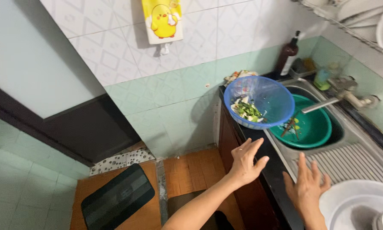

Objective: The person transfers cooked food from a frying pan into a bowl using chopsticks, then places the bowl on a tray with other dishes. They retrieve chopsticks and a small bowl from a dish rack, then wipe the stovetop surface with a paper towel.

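Stainless steel sink with ribbed drainboard [349, 164] runs along the black counter edge. The round green plastic basin [315, 127] sits in the sink bowl under the metal tap spout [321, 105], so it catches water; a few scraps lie in it. The blue plastic colander with chopped greens [259, 102] perches on the counter edge, overlapping the basin rim, probably so drips fall into the basin. White round plastic tub [353, 204] on the drainboard, bottom right. Left hand [244, 162] and right hand [306, 187]: both empty, fingers spread, palms open, touching nothing, short of the colander.
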